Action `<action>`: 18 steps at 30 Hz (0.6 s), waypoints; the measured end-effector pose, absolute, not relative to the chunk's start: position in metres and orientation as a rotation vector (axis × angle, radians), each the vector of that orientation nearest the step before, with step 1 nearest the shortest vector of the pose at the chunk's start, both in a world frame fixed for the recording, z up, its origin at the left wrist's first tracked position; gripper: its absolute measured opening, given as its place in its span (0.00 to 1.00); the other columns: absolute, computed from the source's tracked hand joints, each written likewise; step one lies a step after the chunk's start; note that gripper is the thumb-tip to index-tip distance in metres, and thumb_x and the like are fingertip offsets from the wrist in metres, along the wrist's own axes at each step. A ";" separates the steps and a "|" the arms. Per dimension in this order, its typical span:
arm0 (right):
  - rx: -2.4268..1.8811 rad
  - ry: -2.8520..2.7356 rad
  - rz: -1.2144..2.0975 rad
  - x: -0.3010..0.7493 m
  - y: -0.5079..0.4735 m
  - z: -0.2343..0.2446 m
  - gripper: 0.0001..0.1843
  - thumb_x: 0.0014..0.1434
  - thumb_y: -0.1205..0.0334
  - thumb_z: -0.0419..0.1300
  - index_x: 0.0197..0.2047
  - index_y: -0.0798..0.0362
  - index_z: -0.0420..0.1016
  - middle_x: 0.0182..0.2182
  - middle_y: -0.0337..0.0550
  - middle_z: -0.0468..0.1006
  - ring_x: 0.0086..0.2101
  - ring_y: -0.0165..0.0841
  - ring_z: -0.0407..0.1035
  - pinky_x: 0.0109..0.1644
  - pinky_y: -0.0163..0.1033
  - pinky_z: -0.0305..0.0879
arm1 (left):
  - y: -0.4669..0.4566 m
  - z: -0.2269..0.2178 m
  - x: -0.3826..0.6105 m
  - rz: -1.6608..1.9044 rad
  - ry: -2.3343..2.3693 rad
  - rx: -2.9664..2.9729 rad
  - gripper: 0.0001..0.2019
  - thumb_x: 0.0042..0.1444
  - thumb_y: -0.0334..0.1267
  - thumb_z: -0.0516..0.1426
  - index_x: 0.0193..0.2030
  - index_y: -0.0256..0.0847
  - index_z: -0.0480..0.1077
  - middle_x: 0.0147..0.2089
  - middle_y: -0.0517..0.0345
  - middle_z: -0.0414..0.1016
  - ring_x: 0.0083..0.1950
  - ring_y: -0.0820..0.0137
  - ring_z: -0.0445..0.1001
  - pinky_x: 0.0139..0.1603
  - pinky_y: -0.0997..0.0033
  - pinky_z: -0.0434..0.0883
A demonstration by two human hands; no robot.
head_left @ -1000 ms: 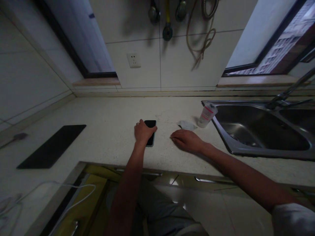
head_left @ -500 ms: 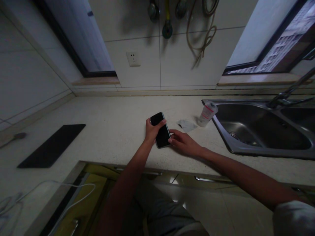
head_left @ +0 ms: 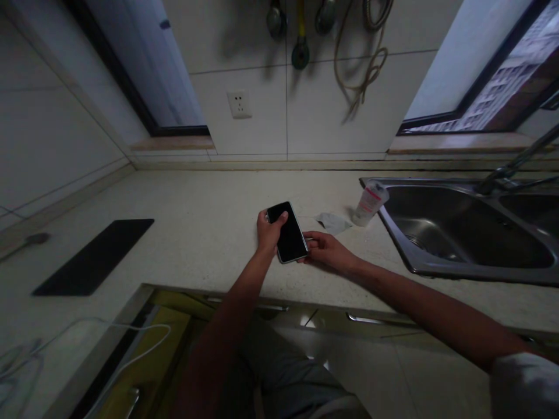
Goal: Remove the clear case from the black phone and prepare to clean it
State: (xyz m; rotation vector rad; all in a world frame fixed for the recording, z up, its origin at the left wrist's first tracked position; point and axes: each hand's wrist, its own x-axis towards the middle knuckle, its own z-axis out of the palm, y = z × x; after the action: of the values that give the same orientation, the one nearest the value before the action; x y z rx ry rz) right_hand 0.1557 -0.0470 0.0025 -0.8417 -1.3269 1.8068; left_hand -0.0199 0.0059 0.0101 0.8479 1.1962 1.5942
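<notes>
A black phone (head_left: 289, 238) with a dark screen is lifted just above the pale countertop (head_left: 196, 221). My left hand (head_left: 267, 233) grips its left edge, thumb lying over the top of the screen. My right hand (head_left: 326, 251) holds the phone's lower right corner with curled fingers, its heel near the counter. Both hands are closed on the phone.
A steel sink (head_left: 458, 233) with a faucet (head_left: 510, 166) lies to the right. A small white bottle (head_left: 365, 203) and a crumpled wipe (head_left: 332, 221) sit beside it. A black mat (head_left: 94, 255) lies at left, a white cable (head_left: 131, 334) below. A wall socket (head_left: 239, 105) and hanging utensils (head_left: 300, 35) are behind.
My left hand lifted the phone off the counter and tilted it. My right hand moved left from the counter and took the phone's lower right corner.
</notes>
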 end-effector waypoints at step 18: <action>-0.939 -1.638 1.429 0.156 -0.049 0.006 0.09 0.45 0.70 0.58 0.33 0.50 0.71 0.24 0.33 0.76 0.26 0.31 0.72 0.35 0.39 0.72 | 0.004 0.007 -0.025 1.360 1.013 0.743 0.27 0.36 0.45 0.74 0.40 0.41 0.69 0.34 0.57 0.76 0.36 0.66 0.75 0.43 0.62 0.75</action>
State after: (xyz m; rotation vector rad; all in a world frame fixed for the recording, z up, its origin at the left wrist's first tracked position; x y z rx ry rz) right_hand 0.1565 -0.0495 0.0058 -0.9391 -1.6380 1.4294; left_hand -0.0249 0.0044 0.0067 0.7427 1.0131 1.3596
